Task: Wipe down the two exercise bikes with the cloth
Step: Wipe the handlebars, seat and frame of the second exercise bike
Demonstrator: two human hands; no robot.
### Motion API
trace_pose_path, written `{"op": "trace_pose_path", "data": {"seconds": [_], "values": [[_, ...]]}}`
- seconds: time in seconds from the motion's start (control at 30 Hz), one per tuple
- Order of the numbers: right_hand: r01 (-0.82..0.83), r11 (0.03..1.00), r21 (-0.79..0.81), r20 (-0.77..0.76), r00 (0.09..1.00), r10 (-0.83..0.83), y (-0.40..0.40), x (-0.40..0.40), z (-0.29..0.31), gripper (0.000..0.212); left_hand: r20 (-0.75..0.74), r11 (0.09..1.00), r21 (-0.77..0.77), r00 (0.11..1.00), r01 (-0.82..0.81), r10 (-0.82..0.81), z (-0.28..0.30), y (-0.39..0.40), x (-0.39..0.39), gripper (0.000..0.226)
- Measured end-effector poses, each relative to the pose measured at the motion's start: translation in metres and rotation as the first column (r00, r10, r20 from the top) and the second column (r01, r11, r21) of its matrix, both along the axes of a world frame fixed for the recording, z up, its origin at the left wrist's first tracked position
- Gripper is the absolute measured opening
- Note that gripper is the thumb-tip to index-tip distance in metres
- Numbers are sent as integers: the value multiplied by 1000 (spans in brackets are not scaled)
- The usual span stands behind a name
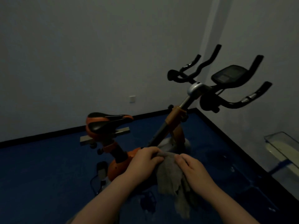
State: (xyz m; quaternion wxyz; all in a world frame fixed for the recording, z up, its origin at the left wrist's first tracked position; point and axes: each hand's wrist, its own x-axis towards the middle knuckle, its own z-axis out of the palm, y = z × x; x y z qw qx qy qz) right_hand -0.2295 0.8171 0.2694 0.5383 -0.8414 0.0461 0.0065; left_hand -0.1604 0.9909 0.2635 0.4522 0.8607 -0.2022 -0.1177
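both hands hold a grey cloth against the orange exercise bike.

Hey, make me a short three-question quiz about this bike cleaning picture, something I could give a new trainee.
1. True or false: both hands grip the grey cloth.
2. What colour is the bike frame just below the handlebar post: A) green, B) orange, C) white?
3. Fill in: the console sits between the ____.

Key:
1. True. The left hand and right hand both hold the cloth, in front of the bike.
2. B.
3. Handlebars.
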Motion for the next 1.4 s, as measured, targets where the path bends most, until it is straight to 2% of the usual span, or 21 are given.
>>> {"op": "trace_pose_path", "data": {"seconds": [0.13, 0.2, 0.3, 0.43, 0.53, 0.77, 0.9, 1.03, 1.17, 1.27, 1.33, 1.4], "values": [[-47, 960, 275, -91, 993, 75, 51, 20, -1, 25, -45, 998, -27, 998, -49, 48, -4, 57, 20, 19], [-19, 948, 317, -167, 983, 75, 80, 32, -13, 25, -47, 997, 38, 996, -70, 72, -16, 100, 29, 25], [130, 932, 337, -237, 970, -49, 121, 55, -40, 29, -100, 978, 123, 978, -169, 181, -39, 174, 41, 26], [428, 799, 421, -325, 894, -308, 178, 85, -60, 10, -172, 952, 138, 940, -272, 294, -57, 261, 56, 25], [544, 725, 422, -343, 836, -428, 209, 100, -62, 9, -179, 947, 166, 936, -276, 304, -63, 291, 73, 22], [599, 744, 295, -303, 797, -522, 212, 129, -66, 10, -199, 983, 133, 968, -127, 152, -64, 271, 116, 18], [547, 788, 281, -263, 834, -485, 201, 153, -65, 7, -153, 973, 125, 966, -193, 211, -67, 264, 137, 25], [442, 844, 303, -220, 895, -389, 202, 179, -64, 8, -176, 949, 98, 934, -299, 312, -72, 267, 154, 27], [332, 912, 239, -82, 943, -322, 218, 208, -67, 14, -99, 889, -22, 886, -457, 453, -68, 268, 181, 36], [272, 958, 89, 145, 948, -283, 247, 232, -63, 16, -95, 875, -62, 876, -480, 474, -69, 269, 190, 33], [218, 975, -37, 276, 940, -200, 273, 254, -61, 15, -86, 876, -71, 878, -476, 471, -73, 270, 195, 33], [76, 970, -233, 267, 964, -11, 299, 272, -70, 26, -89, 878, -81, 881, -471, 465, -78, 271, 205, 31]]}}
